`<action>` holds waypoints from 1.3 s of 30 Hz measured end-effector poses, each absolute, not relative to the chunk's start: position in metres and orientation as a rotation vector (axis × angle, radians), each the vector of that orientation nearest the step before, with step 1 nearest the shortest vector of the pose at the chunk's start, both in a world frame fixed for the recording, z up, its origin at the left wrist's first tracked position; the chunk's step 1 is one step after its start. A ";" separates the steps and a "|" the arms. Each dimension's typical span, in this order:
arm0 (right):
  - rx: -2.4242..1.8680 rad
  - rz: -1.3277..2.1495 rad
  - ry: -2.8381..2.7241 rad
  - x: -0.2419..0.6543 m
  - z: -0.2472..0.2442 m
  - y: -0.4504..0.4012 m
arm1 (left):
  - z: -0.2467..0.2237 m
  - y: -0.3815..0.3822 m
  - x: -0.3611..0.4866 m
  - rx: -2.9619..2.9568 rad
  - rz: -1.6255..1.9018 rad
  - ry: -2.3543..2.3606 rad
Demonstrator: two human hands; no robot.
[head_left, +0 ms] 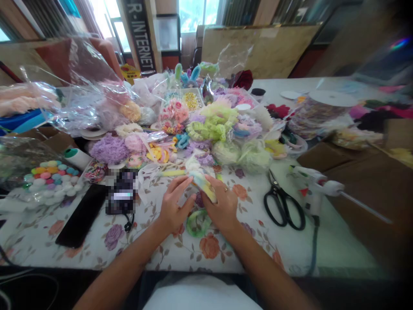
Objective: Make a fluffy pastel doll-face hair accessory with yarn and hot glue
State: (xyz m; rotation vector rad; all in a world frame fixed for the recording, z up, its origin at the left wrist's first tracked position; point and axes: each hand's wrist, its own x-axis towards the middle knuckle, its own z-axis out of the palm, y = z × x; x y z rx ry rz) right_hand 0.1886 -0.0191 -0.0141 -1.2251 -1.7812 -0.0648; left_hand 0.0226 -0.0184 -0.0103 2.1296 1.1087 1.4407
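Note:
A white, yellow and pale blue fabric piece [204, 184] lies between my hands at the middle of the flowered tablecloth [155, 254]. My right hand [222, 204] is closed around its right side, a ring on one finger. From the left, my left hand [177, 204] touches the piece with its fingertips, fingers bent and the thumb apart from the index finger. Just below the hands is a pale green ring of trim [198, 223]. A yellow strip [172, 173] extends to the left behind my left fingers.
Black-handled scissors [281, 204] and a white glue gun [314, 185] lie at the right, near a cardboard box [348, 185]. At the left are a phone [121, 193], a black flat object [83, 215] and bagged pompoms [51, 178]. Lace and ribbons [216, 120] are heaped behind.

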 end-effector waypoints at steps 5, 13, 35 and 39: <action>-1.141 -0.132 -1.781 0.187 -0.017 -0.017 | -0.017 -0.020 0.027 2.408 1.455 1.111; -1.226 -0.053 -1.731 0.186 -0.018 -0.017 | -0.004 -0.022 0.022 2.474 1.491 1.216; -1.327 0.070 -1.688 0.186 -0.019 -0.018 | -0.031 -0.059 -0.089 2.004 1.127 2.384; -1.328 0.083 -1.687 0.185 -0.020 -0.018 | -0.029 -0.062 -0.090 1.994 1.213 2.414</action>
